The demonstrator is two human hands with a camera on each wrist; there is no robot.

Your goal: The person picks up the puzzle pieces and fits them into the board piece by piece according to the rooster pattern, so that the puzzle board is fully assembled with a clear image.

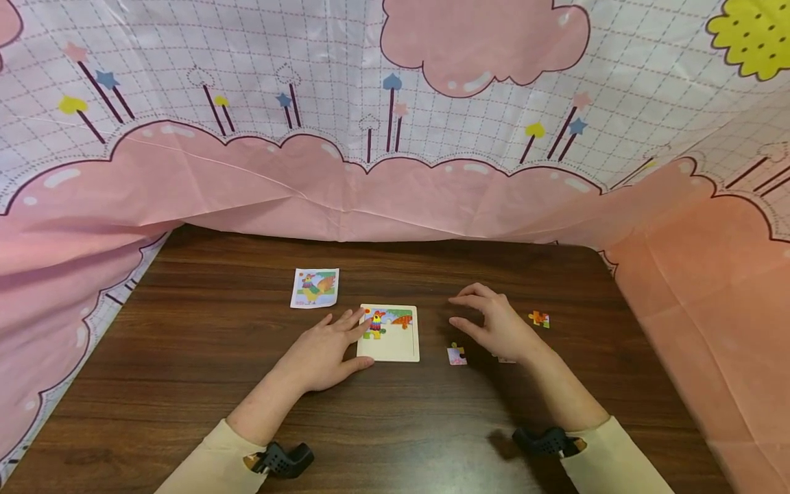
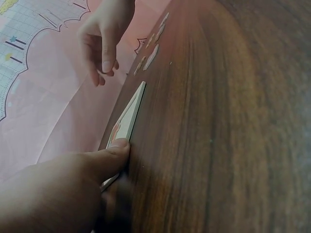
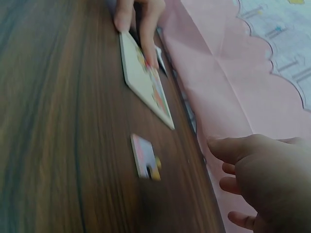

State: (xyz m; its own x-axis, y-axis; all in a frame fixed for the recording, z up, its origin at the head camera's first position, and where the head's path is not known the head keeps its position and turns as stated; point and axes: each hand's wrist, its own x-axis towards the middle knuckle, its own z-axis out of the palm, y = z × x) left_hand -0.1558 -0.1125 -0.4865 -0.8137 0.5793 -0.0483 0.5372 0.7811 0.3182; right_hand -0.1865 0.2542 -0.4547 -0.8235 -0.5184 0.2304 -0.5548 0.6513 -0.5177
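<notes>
A square puzzle board (image 1: 398,350) lies on the table, its upper part filled with pieces of a rooster picture and its lower part bare pale wood. My left hand (image 1: 324,351) rests at the board's left side, fingers spread over its edge and pieces. In the left wrist view the thumb (image 2: 116,150) presses the board's near rim. To the right of the board my right hand (image 1: 498,326) hovers above the table, thumb and fingers apart with nothing between them. Just below its fingers lies a loose puzzle piece (image 1: 457,355), pale with a yellow tab.
Behind the board, to the left, lies a printed rooster picture card (image 1: 315,288). An orange puzzle piece (image 1: 540,319) sits right of my right hand, and another piece (image 1: 507,359) is partly hidden under the wrist. Pink patterned cloth (image 1: 345,199) borders the dark wooden table (image 1: 395,425).
</notes>
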